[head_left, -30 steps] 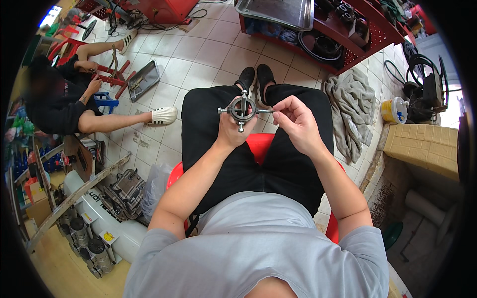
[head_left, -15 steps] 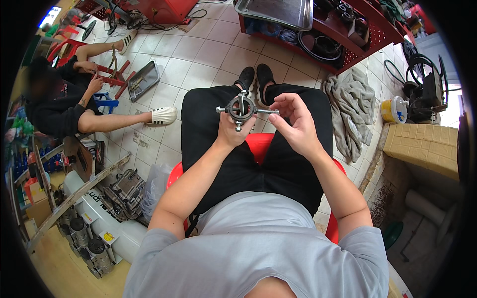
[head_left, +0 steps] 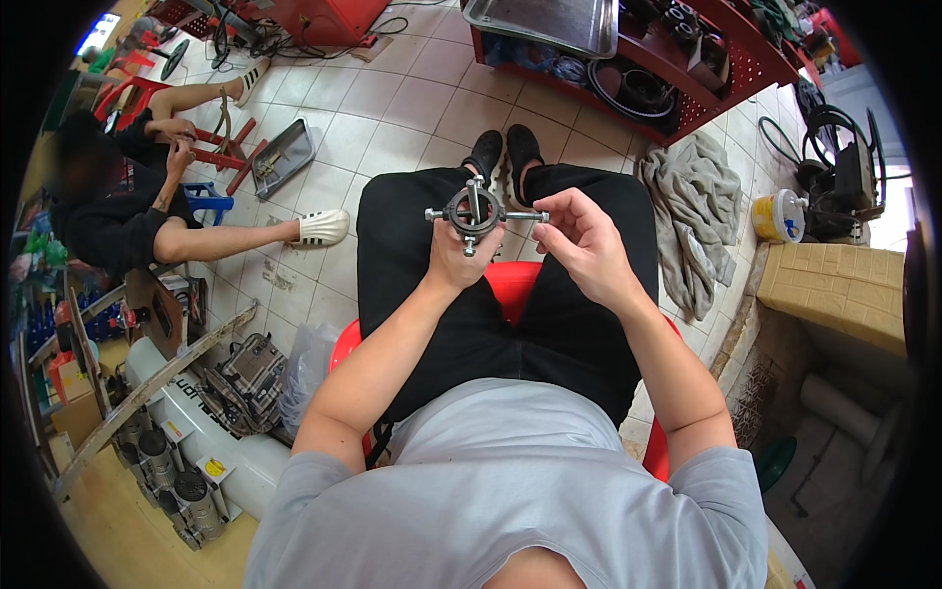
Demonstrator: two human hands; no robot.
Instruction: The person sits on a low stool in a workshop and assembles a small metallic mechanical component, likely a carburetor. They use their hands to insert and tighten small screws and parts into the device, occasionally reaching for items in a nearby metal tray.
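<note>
A dark metal ring (head_left: 474,233) with several bolts sticking out around it is held up over my lap. My left hand (head_left: 456,263) is closed round its underside, partly hidden behind it. One long bolt (head_left: 521,215) points right from the ring, and my right hand (head_left: 589,250) pinches its outer end between thumb and fingertips. Shorter bolts show at the ring's left and near side, while another metal piece stands up across its opening.
A red chair (head_left: 510,285) is under me. To the right lie a grey cloth (head_left: 692,216) and a yellow-white bucket (head_left: 778,217). A red cart (head_left: 687,108) stands ahead. On the left another person (head_left: 118,206) sits near a metal tray (head_left: 285,160).
The thumb and fingers of my right hand have closed in on the end of the long bolt. My left hand has hardly moved. The other person's hands have shifted slightly.
</note>
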